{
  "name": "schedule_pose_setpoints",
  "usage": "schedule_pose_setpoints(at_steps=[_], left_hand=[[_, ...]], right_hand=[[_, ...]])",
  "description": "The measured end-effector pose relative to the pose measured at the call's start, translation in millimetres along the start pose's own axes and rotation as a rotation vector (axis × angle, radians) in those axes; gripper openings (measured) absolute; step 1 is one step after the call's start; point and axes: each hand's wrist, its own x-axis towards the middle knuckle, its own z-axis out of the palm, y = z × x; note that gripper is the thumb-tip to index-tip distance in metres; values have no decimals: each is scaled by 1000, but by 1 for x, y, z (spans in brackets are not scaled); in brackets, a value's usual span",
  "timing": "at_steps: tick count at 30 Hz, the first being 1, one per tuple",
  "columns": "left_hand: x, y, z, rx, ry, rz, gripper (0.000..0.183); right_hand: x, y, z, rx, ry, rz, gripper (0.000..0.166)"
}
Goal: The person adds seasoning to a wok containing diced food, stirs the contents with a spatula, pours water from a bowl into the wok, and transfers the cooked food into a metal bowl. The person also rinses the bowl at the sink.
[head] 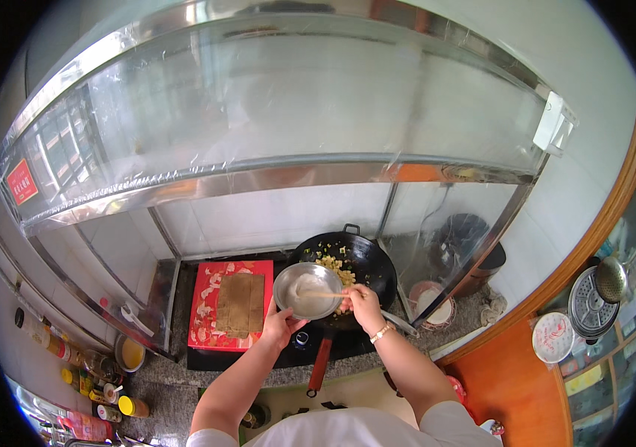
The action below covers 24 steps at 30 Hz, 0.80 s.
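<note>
My left hand [283, 326] grips the near left rim of a round metal bowl [308, 308], which holds a whitish, cloudy liquid. In my right hand [361, 304] are wooden chopsticks [326, 294], their tips in that liquid. The bowl is above the left side of a black wok [378, 262] with a wooden handle [320, 363]. Small yellowish cubes and green bits of food [346, 275] lie in the wok, partly hidden by the bowl and my right hand. A metal utensil's handle [402, 323] extends over the wok's near right rim.
Left of the wok, a red patterned board [206, 313] bears a brown folded sheet [241, 304]. Jars [133, 407] and a pot of yellow liquid [130, 353] stand at the left. A metal-framed clear screen [295, 173] surrounds the stove. A basket with a white bowl [435, 307] is at the right.
</note>
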Motion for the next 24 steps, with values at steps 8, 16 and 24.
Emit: schedule_pose_setpoints(at_steps=[8, 16, 24], left_hand=[[17, -7, 2, 23, 32, -20, 64], [22, -11, 11, 0, 59, -49, 62], [34, -8, 13, -15, 41, -60, 63]], right_hand=[[17, 7, -14, -93, 58, -105, 19], [21, 3, -10, -92, 83, -111, 19], [32, 8, -13, -93, 52, -81, 18]])
